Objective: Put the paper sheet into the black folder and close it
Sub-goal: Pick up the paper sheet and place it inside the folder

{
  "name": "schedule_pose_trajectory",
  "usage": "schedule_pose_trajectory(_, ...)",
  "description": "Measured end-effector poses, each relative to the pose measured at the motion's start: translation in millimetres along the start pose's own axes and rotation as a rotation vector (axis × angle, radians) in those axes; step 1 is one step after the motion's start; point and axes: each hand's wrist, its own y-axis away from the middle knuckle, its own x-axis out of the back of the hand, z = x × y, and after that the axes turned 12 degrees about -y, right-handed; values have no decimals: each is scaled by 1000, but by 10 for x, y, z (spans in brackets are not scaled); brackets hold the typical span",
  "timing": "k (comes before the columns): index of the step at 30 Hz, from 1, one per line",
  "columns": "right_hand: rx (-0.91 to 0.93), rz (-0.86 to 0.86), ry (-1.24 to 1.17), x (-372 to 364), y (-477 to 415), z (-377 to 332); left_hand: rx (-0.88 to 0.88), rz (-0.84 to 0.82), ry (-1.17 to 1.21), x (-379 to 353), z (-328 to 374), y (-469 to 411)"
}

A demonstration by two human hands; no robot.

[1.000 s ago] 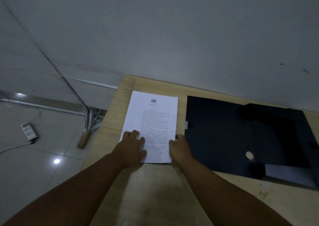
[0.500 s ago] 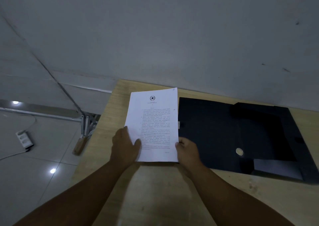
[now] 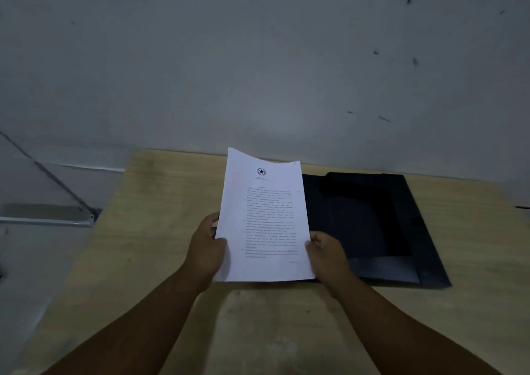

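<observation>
The paper sheet point(image 3: 263, 217) hides the black folder's point(image 3: 372, 220) left part; its print is illegible.

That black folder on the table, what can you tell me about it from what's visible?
The black folder lies open and flat on the wooden table, near the wall. It looks like matte plastic or card, with inner flaps along its far, right and near edges; the near flap looks greyer. Its left part is hidden behind the paper sheet, which the left hand and right hand hold by its lower sides. Whether either hand touches the folder cannot be told.
</observation>
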Motion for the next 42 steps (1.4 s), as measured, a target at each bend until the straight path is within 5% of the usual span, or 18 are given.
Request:
schedule_pose_trajectory(14, 180, -48, 262, 1106, -455, 235, -52, 65, -19, -1025, 256, -133)
schedule_pose_trajectory(19, 253, 120, 347, 1545, -565, 302, -32, 29, -62, -1133, 164, -170)
schedule_pose_trajectory(22, 310, 283, 592, 1838, -612, 341, -18, 11, -63, -1216, 108, -135)
schedule_pose_trajectory(26, 191, 401, 757, 2083, -632, 446, -24, -33, -46, -1316, 77, -30)
schedule_pose_trajectory(32, 15, 334, 652, 2190, -666, 542, -56, -56, -75, -1348, 91, 18)
schedule_pose_trajectory(42, 85, 211, 555, 1941, -634, 434, -81, -113, -96, -1727, 338, 36)
